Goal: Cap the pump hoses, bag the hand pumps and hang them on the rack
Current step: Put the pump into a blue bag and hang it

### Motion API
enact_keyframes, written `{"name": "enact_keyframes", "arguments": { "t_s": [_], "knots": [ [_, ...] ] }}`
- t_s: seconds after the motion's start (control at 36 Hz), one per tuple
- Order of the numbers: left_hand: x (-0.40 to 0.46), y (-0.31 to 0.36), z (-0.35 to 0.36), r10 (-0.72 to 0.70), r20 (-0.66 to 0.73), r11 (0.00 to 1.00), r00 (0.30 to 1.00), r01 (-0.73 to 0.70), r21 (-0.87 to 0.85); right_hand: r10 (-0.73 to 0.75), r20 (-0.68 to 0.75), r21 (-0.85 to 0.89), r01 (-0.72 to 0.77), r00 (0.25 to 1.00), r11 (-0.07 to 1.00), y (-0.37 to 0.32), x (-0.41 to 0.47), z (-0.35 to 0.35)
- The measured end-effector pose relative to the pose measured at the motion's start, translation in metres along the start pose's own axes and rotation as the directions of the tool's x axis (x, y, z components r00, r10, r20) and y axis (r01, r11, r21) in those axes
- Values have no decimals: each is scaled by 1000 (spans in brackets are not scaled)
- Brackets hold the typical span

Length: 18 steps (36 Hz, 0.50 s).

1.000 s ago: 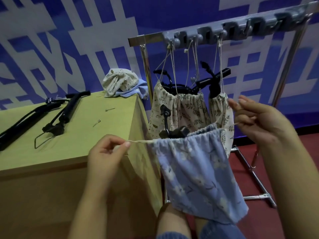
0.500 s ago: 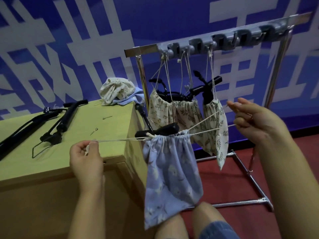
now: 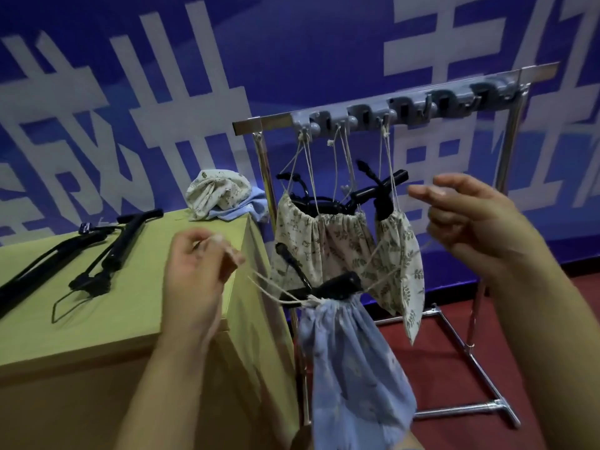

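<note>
The pale blue floral drawstring bag (image 3: 350,362), its mouth gathered tight round a black hand pump's handle (image 3: 337,285), hangs between the hands, below the rack. The left hand (image 3: 198,271) pinches one cream cord; the right hand (image 3: 470,219), fingers curled, seems to hold the other, though blur hides it. Next, I judge, comes looping the cords over a free grey hook (image 3: 431,107) on the chrome rack (image 3: 506,157). Two cream leaf-print bags (image 3: 324,241) crowd the nearer hooks; more black pumps (image 3: 113,251) wait on the yellow-green table (image 3: 97,326).

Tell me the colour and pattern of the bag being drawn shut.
Light blue with a faint pale floral print; the head view shows it.
</note>
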<state>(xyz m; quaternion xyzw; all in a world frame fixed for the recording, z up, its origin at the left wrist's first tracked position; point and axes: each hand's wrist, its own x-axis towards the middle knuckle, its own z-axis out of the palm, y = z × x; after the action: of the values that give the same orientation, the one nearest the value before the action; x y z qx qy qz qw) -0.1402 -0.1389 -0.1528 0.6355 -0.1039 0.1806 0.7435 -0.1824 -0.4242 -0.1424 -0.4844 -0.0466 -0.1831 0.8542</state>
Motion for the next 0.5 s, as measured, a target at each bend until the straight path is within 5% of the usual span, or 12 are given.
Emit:
{"name": "enact_keyframes", "arguments": {
  "t_s": [0.11, 0.22, 0.33, 0.5],
  "knots": [
    [8, 35, 63, 104, 389, 965, 916, -187, 184, 22, 236, -243, 37, 971, 969, -24, 8, 38],
    [31, 55, 120, 119, 541, 875, 833, -346, 339, 55, 333, -481, 119, 941, 868, -42, 23, 65],
    [51, 66, 161, 34, 564, 927, 825, -237, 290, -7, 252, -474, 130, 968, 871, -60, 37, 67],
    [68, 58, 204, -168, 684, 967, 710, -15, 254, 97, 149, -603, 13, 984, 797, -77, 60, 45]
  ]
}}
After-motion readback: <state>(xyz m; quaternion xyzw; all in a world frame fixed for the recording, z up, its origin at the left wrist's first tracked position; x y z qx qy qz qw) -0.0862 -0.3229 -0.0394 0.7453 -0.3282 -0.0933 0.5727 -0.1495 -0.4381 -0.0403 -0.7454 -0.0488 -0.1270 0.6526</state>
